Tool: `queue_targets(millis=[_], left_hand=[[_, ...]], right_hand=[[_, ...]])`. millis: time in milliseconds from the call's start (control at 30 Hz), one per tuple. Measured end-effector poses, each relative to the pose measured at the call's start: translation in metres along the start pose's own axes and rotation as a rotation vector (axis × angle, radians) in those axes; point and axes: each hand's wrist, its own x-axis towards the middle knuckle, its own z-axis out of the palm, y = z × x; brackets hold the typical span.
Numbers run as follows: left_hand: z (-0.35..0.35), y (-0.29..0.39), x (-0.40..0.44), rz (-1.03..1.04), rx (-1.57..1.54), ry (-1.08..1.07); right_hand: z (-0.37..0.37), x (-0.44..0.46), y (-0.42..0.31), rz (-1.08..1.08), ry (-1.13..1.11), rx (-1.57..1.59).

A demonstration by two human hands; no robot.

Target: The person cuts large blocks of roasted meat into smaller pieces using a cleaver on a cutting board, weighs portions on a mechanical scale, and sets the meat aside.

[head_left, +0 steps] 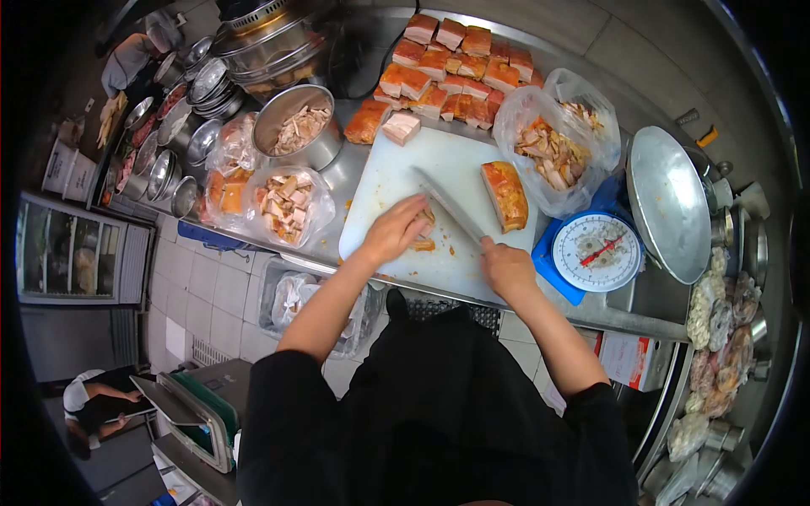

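My right hand (pixel 508 268) is wrapped round the handle of a knife (pixel 451 207), whose blade slants up and left over the white cutting board (pixel 384 181). Beside the blade, my left hand (pixel 396 228) rests with its fingers together on small cut meat pieces (pixel 424 232), partly hidden under it. A browned meat block (pixel 506 196) lies on the board to the right of the knife. At the board's top left sits a paler meat chunk (pixel 401 127).
Many roasted meat blocks (pixel 460 72) fill the counter's far side. Around the board stand a metal pot (pixel 295 126), bags of cut meat (pixel 287 202) (pixel 548 156) and a blue scale (pixel 597 251). Two other people (pixel 126 63) (pixel 97 401) are at the left.
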Motion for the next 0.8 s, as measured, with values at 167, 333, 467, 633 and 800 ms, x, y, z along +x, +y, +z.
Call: queue_targets(millis=[167, 333, 467, 633, 800], left_hand=[[0.006, 0.011, -0.052, -0.214, -0.055, 0.241], [0.017, 0.001, -0.029, -0.330, 0.390, 0.310], [0.043, 0.028, -0.016, -0.243, 0.381, 0.221], [0.050, 0.034, -0.008, -0.281, 0.140, 0.336], [0.053, 0.041, -0.003, -0.244, 0.193, 0.279]], right_hand=[[-0.013, -0.029, -0.006, -0.148, -0.092, 0.068], [-0.006, -0.083, 0.034, 0.217, -0.211, 0.622], [0.004, -0.122, 0.057, 0.475, -0.453, 1.193], [0.038, -0.127, 0.045, 0.526, -0.430, 1.565], [0.055, -0.084, 0.001, 0.525, -0.485, 1.591]])
